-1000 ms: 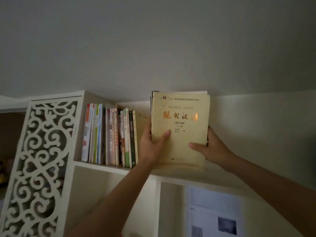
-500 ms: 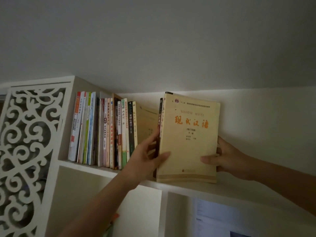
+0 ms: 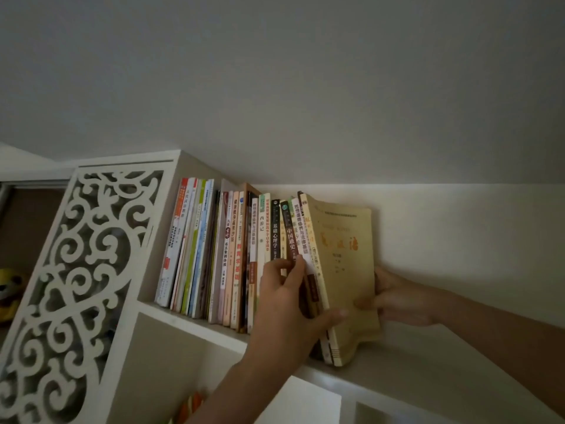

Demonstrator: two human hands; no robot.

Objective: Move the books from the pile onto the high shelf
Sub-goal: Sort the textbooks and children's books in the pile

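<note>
A row of books (image 3: 220, 255) stands on the high shelf (image 3: 397, 367), its left end beside the carved side panel (image 3: 76, 286). At the row's right end stands the yellow book (image 3: 345, 270), tilted. The left hand (image 3: 287, 313) lies before the spines; the right hand (image 3: 397, 298) lies right of the yellow book, touching its cover.

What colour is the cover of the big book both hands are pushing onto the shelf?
Pale yellow, with orange lettering, on the big book; the head view shows it best.

Two bare, sleeveless forearms (image 3: 244, 390)
</note>
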